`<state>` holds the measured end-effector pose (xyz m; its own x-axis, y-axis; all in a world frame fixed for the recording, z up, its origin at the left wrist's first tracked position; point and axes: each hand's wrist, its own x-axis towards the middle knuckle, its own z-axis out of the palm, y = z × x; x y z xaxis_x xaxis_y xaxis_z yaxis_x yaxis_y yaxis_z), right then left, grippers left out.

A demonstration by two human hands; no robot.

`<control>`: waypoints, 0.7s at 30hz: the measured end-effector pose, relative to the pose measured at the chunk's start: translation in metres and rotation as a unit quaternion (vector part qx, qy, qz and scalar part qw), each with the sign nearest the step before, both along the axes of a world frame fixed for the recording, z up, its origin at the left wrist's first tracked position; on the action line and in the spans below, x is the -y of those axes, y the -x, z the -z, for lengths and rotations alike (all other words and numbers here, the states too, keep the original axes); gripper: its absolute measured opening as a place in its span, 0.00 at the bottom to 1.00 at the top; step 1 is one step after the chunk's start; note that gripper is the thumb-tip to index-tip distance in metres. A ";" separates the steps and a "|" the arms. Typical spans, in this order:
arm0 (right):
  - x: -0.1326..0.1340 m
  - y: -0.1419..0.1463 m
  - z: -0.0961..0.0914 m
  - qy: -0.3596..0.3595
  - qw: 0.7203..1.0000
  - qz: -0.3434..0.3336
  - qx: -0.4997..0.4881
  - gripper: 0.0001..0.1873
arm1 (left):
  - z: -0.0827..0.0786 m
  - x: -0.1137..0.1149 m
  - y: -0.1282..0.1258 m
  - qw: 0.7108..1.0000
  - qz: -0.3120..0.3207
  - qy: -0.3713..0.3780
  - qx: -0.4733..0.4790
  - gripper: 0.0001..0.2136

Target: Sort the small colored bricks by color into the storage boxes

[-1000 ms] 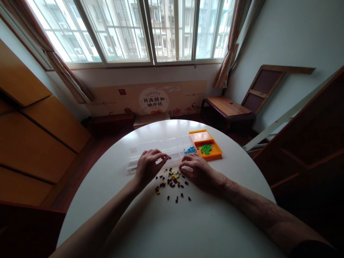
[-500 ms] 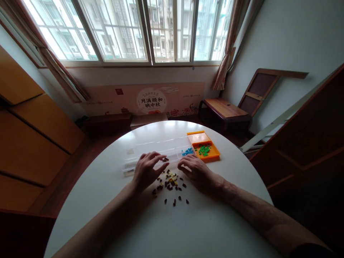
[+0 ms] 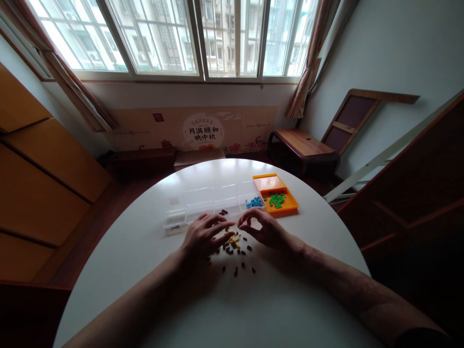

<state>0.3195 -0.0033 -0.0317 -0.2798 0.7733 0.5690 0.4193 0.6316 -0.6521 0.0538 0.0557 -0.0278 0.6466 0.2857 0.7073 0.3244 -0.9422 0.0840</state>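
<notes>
1. Done, by how things lie: green pieces (image 3: pixel 277 200) sit in the orange tray (image 3: pixel 289 209), and blue pieces (image 3: pixel 254 202) in the right-end compartment of the clear box (image 3: pixel 232 209).
2. Barely begun, it seems: only a few dark pieces (image 3: pixel 224 212) lie in a middle compartment of the box. Something dark in its left-end compartment is too small to tell.
3. Left: brown pieces (image 3: pixel 229 251) and yellow pieces (image 3: pixel 235 238) lie mixed on the bench (image 3: pixel 217 314), just in front of the box, with several brown ones strewn toward the near edge.
4. The left hand (image 3: pixel 206 235) hovers over the pile, fingers parted, with nothing visible between them.
5. The right hand (image 3: pixel 266 229) is beside the pile, fingers curled nearly together; whether they pinch a piece, I cannot tell.
</notes>
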 end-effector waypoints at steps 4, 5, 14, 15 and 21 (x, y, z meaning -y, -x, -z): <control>0.001 0.002 -0.002 -0.002 1.000 -0.001 0.004 0.06 | -0.002 0.002 0.000 1.000 0.016 -0.016 0.011 0.06; 0.001 0.002 -0.002 -0.005 1.000 -0.003 0.003 0.06 | -0.002 0.002 0.000 1.000 0.024 -0.019 0.005 0.06; -0.001 0.003 0.001 -0.013 0.999 -0.031 0.003 0.06 | -0.001 0.000 0.001 0.998 0.059 -0.014 -0.017 0.07; 0.000 0.003 0.001 -0.008 0.999 -0.035 0.003 0.06 | 0.000 0.000 0.001 0.998 0.057 -0.012 -0.021 0.07; 0.001 0.005 -0.001 0.019 0.999 -0.043 -0.008 0.05 | 0.003 0.000 -0.001 0.998 0.052 -0.019 -0.002 0.06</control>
<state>0.3144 -0.0045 -0.0309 -0.3380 0.7679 0.5441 0.3540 0.6394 -0.6825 0.0547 0.0560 -0.0307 0.6737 0.1900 0.7142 0.2251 -0.9732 0.0465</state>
